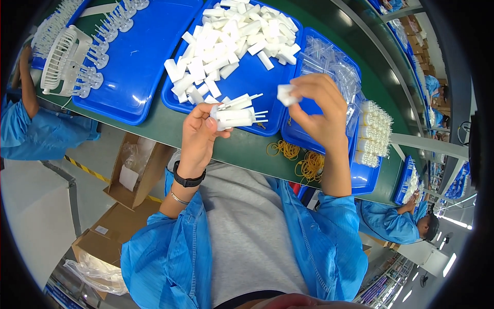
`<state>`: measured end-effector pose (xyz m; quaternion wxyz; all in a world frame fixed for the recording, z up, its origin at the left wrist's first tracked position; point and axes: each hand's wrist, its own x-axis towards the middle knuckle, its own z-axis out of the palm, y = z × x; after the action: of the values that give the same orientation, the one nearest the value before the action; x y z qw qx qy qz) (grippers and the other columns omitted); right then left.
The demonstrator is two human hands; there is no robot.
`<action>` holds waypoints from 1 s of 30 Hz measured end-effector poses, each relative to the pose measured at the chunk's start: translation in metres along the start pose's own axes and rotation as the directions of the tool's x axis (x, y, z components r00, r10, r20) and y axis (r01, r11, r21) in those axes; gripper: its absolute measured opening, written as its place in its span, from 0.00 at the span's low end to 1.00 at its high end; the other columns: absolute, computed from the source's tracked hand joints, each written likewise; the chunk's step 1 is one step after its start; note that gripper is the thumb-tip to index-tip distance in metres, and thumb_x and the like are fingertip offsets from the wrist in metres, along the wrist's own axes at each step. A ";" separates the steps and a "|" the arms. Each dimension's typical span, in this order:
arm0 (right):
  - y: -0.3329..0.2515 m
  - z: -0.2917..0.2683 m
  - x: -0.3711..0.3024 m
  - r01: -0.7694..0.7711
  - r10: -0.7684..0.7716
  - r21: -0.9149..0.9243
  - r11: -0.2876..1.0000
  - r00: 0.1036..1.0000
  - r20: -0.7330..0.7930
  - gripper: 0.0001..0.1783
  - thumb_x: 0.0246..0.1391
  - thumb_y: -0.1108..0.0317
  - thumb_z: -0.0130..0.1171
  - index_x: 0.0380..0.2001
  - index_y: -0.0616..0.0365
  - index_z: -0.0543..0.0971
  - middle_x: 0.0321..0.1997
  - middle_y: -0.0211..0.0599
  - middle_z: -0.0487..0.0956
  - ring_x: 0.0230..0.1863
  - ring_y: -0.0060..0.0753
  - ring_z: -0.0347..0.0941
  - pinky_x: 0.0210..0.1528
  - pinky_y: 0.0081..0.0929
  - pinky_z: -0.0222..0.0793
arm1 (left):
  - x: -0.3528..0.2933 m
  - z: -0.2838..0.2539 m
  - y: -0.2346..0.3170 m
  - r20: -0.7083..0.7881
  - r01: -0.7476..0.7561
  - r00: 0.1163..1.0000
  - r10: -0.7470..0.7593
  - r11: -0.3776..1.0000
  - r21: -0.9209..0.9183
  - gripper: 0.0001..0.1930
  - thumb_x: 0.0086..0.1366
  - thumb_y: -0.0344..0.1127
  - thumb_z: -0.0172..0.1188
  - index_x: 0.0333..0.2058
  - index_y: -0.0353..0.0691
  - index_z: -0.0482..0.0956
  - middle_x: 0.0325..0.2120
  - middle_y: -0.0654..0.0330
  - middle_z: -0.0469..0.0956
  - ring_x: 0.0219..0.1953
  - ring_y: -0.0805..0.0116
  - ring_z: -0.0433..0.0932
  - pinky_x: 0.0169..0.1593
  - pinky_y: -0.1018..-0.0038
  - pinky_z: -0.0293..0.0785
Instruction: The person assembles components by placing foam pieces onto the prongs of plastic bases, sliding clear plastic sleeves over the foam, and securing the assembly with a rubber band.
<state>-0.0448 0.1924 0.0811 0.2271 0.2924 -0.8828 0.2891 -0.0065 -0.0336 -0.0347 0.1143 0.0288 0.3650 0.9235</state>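
Above the near edge of the bench, my left hand [195,136] grips a pronged plastic holder [234,117] by its clear base. The holder lies sideways with its thin white prongs toward the right, and white foam blocks sit around some of them. To its right, raised over the trays, my right hand [325,105] pinches a single white foam block [286,95] between thumb and fingertips. That block is apart from the holder. Behind my hands, loose white foam blocks [236,44] are heaped in a blue tray [252,85].
Clear plastic tubes [332,64] fill another blue tray. Yellow rubber bands [311,166] lie at the bench edge. Foam-filled holders [371,135] stand at right. Bare pronged holders [98,54] and a white rack [60,62] stand by the left tray [141,62]. Co-workers sit on both sides.
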 end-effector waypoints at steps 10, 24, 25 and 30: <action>-0.024 -0.012 -0.015 0.141 -0.117 -0.181 0.973 0.983 0.139 0.12 0.33 0.70 0.66 0.27 0.48 0.80 0.36 0.30 0.76 0.39 0.35 0.73 0.37 0.29 0.67 | 0.000 0.007 -0.003 0.029 0.042 0.999 -0.041 0.999 -0.009 0.18 0.66 0.48 0.53 0.41 0.36 0.69 0.36 0.53 0.79 0.31 0.70 0.81 0.34 0.79 0.80; -0.030 -0.006 -0.018 0.400 -0.390 -0.287 0.870 0.916 0.094 0.17 0.27 0.71 0.66 0.29 0.49 0.83 0.33 0.31 0.75 0.34 0.33 0.72 0.31 0.25 0.69 | -0.002 0.009 -0.003 0.019 0.107 0.994 -0.106 0.993 -0.048 0.16 0.68 0.47 0.48 0.37 0.38 0.68 0.35 0.51 0.79 0.30 0.69 0.81 0.32 0.80 0.80; -0.029 -0.005 -0.018 0.445 -0.442 -0.291 0.847 0.893 0.081 0.17 0.26 0.71 0.66 0.29 0.50 0.83 0.32 0.31 0.74 0.32 0.32 0.71 0.29 0.24 0.69 | -0.003 0.009 -0.003 0.018 0.107 0.994 -0.107 0.993 -0.048 0.16 0.68 0.47 0.48 0.37 0.38 0.68 0.35 0.51 0.79 0.30 0.69 0.81 0.32 0.80 0.80; -0.029 -0.001 -0.018 0.498 -0.506 -0.256 0.828 0.862 0.040 0.14 0.28 0.72 0.66 0.27 0.53 0.82 0.31 0.31 0.74 0.31 0.29 0.71 0.28 0.23 0.69 | -0.003 0.009 -0.002 -0.007 0.147 0.989 -0.148 0.987 -0.067 0.16 0.70 0.47 0.46 0.38 0.37 0.67 0.36 0.50 0.78 0.30 0.69 0.81 0.31 0.80 0.80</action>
<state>-0.0124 0.1809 0.0829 0.3439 0.4777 -0.8014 0.1064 -0.0025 -0.0268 -0.0290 0.1812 -0.0075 0.3358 0.9243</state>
